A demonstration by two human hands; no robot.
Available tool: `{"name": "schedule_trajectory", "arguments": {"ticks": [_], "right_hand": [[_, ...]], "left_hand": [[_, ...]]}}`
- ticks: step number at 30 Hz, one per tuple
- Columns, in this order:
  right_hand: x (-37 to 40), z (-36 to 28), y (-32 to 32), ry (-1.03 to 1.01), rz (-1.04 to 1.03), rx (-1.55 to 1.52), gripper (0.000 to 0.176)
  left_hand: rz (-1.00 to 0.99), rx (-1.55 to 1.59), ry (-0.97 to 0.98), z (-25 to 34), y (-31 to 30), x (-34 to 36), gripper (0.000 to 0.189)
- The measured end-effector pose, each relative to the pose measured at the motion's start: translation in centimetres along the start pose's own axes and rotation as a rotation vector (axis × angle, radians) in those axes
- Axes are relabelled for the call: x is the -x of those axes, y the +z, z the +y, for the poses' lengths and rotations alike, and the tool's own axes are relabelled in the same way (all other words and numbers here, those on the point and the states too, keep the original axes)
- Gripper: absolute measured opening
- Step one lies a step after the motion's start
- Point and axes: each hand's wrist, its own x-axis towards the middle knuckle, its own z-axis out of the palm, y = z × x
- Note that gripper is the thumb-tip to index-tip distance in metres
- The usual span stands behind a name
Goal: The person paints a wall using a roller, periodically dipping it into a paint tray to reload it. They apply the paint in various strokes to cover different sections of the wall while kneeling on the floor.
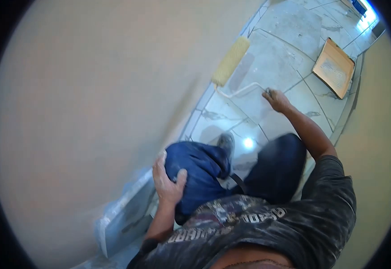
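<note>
My right hand (276, 100) is closed around the handle of a paint roller (231, 62). Its pale yellow sleeve stands close along the lower part of the beige wall (97, 98), above the tiled floor, and a white bent wire frame runs back to my fist. My left hand (168, 180) rests on my knee in blue trousers (195, 172), thumb and fingers spread over the cloth. Farther along the floor, beyond my right hand, lies an orange-brown paint tray (336, 67) with whitish paint marks on its ridged bottom.
White marbled tiles (307, 96) cover the narrow floor between two walls. At lower left, a tile-faced ledge (123, 219) juts out beside my left arm. A blue object (359, 6) stands at the bright far end. Tile skirting (204, 96) edges the left wall.
</note>
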Motion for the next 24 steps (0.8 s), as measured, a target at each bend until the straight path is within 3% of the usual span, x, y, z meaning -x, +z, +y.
{"name": "schedule_trajectory", "arguments": {"ticks": [10, 12, 15, 21, 24], "right_hand": [[-3.1, 3.3, 9.2, 0.070, -0.072, 0.018, 0.048], [-3.9, 3.1, 10.8, 0.100, -0.203, 0.047, 0.049], [-4.6, 2.0, 12.0, 0.196, -0.228, 0.008, 0.049], [-6.8, -0.5, 12.7, 0.022, -0.126, -0.094, 0.043], [-6.3, -2.2, 12.6, 0.035, -0.092, -0.105, 0.040]], "left_hand": [[-0.159, 0.022, 0.147, 1.2, 2.1, -4.9, 0.079], [-0.188, 0.042, 0.164, 1.2, 2.2, -5.8, 0.079], [-0.200, 0.040, 0.191, 1.5, 2.6, -6.5, 0.080], [-0.229, 0.069, 0.208, 1.7, 3.5, -8.1, 0.081], [-0.257, 0.067, 0.239, 1.6, 3.4, -8.6, 0.080]]}}
